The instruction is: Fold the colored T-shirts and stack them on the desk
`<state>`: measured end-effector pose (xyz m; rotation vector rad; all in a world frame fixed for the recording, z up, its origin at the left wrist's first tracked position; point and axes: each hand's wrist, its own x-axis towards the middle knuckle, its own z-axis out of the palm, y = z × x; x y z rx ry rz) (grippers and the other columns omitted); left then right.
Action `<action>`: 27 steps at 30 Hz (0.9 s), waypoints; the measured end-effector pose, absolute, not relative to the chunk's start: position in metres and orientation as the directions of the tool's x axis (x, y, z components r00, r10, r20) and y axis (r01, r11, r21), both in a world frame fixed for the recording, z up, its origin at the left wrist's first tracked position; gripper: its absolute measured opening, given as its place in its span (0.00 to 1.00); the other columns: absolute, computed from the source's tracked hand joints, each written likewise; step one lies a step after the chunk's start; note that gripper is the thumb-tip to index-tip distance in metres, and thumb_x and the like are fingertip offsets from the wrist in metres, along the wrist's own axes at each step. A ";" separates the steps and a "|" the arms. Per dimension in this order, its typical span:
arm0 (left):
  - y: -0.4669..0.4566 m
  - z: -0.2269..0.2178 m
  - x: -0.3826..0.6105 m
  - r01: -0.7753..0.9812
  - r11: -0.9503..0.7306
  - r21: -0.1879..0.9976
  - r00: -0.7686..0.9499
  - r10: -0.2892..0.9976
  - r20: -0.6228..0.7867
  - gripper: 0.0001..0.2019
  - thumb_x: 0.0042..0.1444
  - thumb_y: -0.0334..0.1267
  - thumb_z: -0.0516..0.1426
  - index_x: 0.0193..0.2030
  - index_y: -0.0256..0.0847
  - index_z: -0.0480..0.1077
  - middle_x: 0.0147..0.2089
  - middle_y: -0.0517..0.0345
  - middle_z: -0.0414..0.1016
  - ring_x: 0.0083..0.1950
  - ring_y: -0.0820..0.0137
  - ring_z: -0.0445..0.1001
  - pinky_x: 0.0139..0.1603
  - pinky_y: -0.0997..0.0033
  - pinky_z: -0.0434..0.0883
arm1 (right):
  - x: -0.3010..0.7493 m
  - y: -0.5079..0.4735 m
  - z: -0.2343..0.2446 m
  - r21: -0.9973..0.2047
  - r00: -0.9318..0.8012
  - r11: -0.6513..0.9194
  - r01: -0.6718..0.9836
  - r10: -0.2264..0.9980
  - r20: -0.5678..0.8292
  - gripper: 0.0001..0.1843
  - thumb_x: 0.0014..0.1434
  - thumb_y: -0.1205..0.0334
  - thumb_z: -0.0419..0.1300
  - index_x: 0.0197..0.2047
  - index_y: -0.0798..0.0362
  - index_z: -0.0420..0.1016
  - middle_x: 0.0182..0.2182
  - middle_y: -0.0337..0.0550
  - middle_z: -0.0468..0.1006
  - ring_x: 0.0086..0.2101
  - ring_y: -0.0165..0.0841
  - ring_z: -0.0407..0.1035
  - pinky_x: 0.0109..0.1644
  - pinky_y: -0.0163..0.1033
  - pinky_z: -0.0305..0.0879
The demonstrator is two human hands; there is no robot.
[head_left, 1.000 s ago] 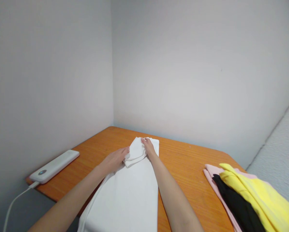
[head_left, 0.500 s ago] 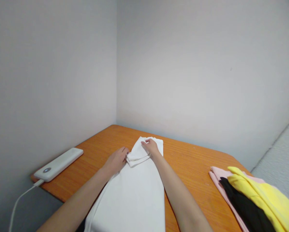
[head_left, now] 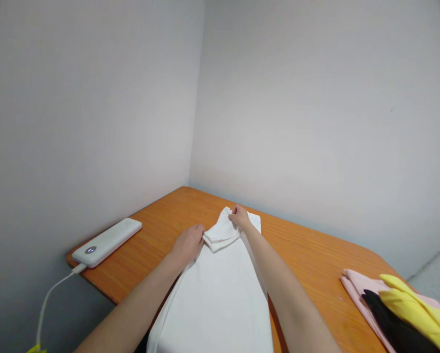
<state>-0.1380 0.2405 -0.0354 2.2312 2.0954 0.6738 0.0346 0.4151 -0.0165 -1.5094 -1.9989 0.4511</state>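
A white garment of smooth fabric stretches from the near edge of the view to the far part of the table, its far end doubled over in layers. My left hand has its fingers curled on the left corner of that folded end. The thumb and fingers of my right hand are pinched on the cloth near the far edge, in the folded part. The fabric between the two hands looks slightly creased. What kind of garment it is, I cannot tell.
The orange-brown wooden table meets walls at the left and back. A white power bank with a white cable lies at the left edge. Folded pink cloth, black cloth and yellow cloth are stacked at the right.
My right hand's fingers, spread over the folded cloth before, have closed in a pinch near its far edge. My left hand stays at the left corner. The whole view has swung a little left.
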 end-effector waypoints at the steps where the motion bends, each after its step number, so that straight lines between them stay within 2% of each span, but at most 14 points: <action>1: 0.240 -0.034 -0.139 0.951 -0.103 0.290 0.014 0.956 0.293 0.07 0.62 0.31 0.49 0.42 0.39 0.67 0.44 0.48 0.75 0.46 0.63 0.74 0.43 0.68 0.66 | 0.035 0.413 -0.014 -0.538 -0.201 0.320 0.780 0.942 0.268 0.09 0.48 0.75 0.60 0.33 0.54 0.69 0.30 0.42 0.75 0.35 0.35 0.70 0.37 0.35 0.63; 3: 0.239 -0.032 -0.140 0.953 -0.108 0.284 0.024 0.959 0.282 0.07 0.61 0.30 0.49 0.42 0.38 0.68 0.44 0.47 0.75 0.46 0.63 0.74 0.43 0.68 0.66 | 0.037 0.403 -0.006 -0.437 -0.242 0.365 0.822 0.918 0.313 0.14 0.51 0.76 0.60 0.42 0.55 0.71 0.40 0.51 0.77 0.44 0.40 0.70 0.47 0.41 0.63; 5: 0.236 -0.028 -0.142 0.952 -0.130 0.277 0.050 0.959 0.280 0.08 0.61 0.30 0.50 0.43 0.38 0.68 0.44 0.48 0.75 0.47 0.64 0.74 0.45 0.69 0.67 | 0.038 0.386 -0.002 -0.353 -0.294 0.420 0.836 0.887 0.357 0.18 0.56 0.73 0.58 0.51 0.56 0.69 0.49 0.57 0.73 0.53 0.43 0.65 0.57 0.46 0.57; 8: 0.233 -0.025 -0.142 0.950 -0.164 0.264 0.086 0.955 0.283 0.08 0.61 0.30 0.50 0.43 0.38 0.69 0.45 0.49 0.75 0.48 0.65 0.73 0.47 0.70 0.67 | 0.042 0.355 -0.007 -0.191 -0.456 0.548 0.815 0.808 0.374 0.22 0.65 0.59 0.54 0.61 0.54 0.64 0.61 0.57 0.64 0.63 0.44 0.51 0.65 0.48 0.45; 10: 0.234 -0.022 -0.139 0.954 -0.160 0.253 0.086 0.956 0.280 0.08 0.61 0.30 0.51 0.43 0.38 0.70 0.44 0.49 0.74 0.47 0.65 0.73 0.47 0.69 0.67 | 0.045 0.337 -0.017 -0.073 -0.546 0.585 0.808 0.789 0.281 0.29 0.68 0.47 0.48 0.66 0.53 0.57 0.67 0.54 0.55 0.67 0.46 0.43 0.67 0.51 0.41; 12: 0.234 -0.018 -0.134 0.961 -0.134 0.241 0.063 0.958 0.281 0.08 0.61 0.30 0.51 0.43 0.38 0.70 0.44 0.47 0.74 0.47 0.63 0.73 0.48 0.67 0.67 | 0.049 0.324 -0.025 -0.018 -0.550 0.557 0.830 0.824 0.140 0.33 0.69 0.42 0.40 0.70 0.50 0.50 0.70 0.51 0.47 0.68 0.47 0.38 0.67 0.55 0.39; 14: 0.227 -0.010 -0.129 0.967 -0.103 0.235 0.030 0.955 0.296 0.07 0.60 0.31 0.53 0.43 0.37 0.70 0.45 0.45 0.73 0.49 0.60 0.73 0.50 0.64 0.67 | 0.054 0.314 -0.026 -0.033 -0.495 0.497 0.867 0.867 0.060 0.34 0.69 0.42 0.36 0.72 0.49 0.45 0.71 0.49 0.43 0.68 0.46 0.35 0.67 0.57 0.37; 17: 0.191 0.000 -0.129 0.969 -0.060 0.239 -0.031 0.933 0.359 0.10 0.63 0.37 0.52 0.48 0.36 0.68 0.49 0.43 0.72 0.53 0.58 0.70 0.54 0.60 0.65 | 0.069 0.292 -0.015 -0.090 -0.442 0.454 0.886 0.888 0.126 0.36 0.68 0.44 0.42 0.71 0.56 0.46 0.70 0.55 0.41 0.68 0.46 0.33 0.68 0.57 0.35; 18: 0.170 0.002 -0.131 0.966 -0.050 0.252 -0.055 0.918 0.392 0.12 0.65 0.40 0.50 0.50 0.36 0.67 0.50 0.43 0.71 0.54 0.59 0.69 0.55 0.60 0.64 | 0.077 0.278 -0.009 -0.129 -0.439 0.463 0.877 0.881 0.180 0.36 0.68 0.46 0.45 0.71 0.59 0.48 0.70 0.57 0.44 0.68 0.46 0.36 0.68 0.56 0.38; 20: 0.117 -0.002 -0.135 0.949 -0.022 0.315 -0.135 0.874 0.468 0.15 0.67 0.44 0.45 0.49 0.37 0.66 0.49 0.46 0.72 0.53 0.61 0.70 0.55 0.62 0.65 | 0.097 0.239 0.000 -0.236 -0.468 0.536 0.811 0.836 0.287 0.32 0.67 0.50 0.48 0.68 0.60 0.54 0.66 0.60 0.54 0.65 0.45 0.48 0.66 0.53 0.47; 22: 0.061 -0.017 -0.137 0.891 0.027 0.454 -0.289 0.803 0.521 0.16 0.67 0.47 0.44 0.40 0.41 0.66 0.41 0.52 0.74 0.44 0.63 0.72 0.48 0.64 0.67 | 0.121 0.188 0.008 -0.347 -0.517 0.621 0.703 0.781 0.349 0.25 0.66 0.52 0.49 0.62 0.56 0.62 0.58 0.56 0.68 0.57 0.42 0.63 0.60 0.48 0.58; 23: 0.037 -0.028 -0.137 0.860 0.090 0.502 -0.374 0.780 0.502 0.17 0.66 0.50 0.44 0.36 0.42 0.65 0.36 0.54 0.73 0.39 0.63 0.72 0.44 0.64 0.68 | 0.133 0.161 0.011 -0.393 -0.541 0.634 0.666 0.773 0.331 0.22 0.66 0.52 0.50 0.59 0.54 0.65 0.54 0.54 0.72 0.52 0.40 0.67 0.57 0.46 0.62; 25: 0.002 -0.052 -0.136 0.777 0.201 0.596 -0.493 0.784 0.378 0.19 0.63 0.55 0.47 0.32 0.43 0.65 0.32 0.56 0.74 0.36 0.62 0.73 0.40 0.63 0.68 | 0.154 0.108 0.016 -0.443 -0.512 0.600 0.666 0.800 0.313 0.18 0.66 0.52 0.51 0.54 0.52 0.68 0.48 0.50 0.75 0.47 0.40 0.70 0.52 0.45 0.65; 27: -0.010 -0.074 -0.134 0.678 0.232 0.698 -0.524 0.818 0.237 0.20 0.59 0.58 0.49 0.35 0.43 0.68 0.36 0.54 0.77 0.39 0.61 0.76 0.42 0.62 0.70 | 0.169 0.064 0.019 -0.464 -0.476 0.549 0.695 0.835 0.275 0.16 0.66 0.52 0.51 0.50 0.51 0.70 0.43 0.48 0.77 0.44 0.39 0.72 0.47 0.44 0.65</action>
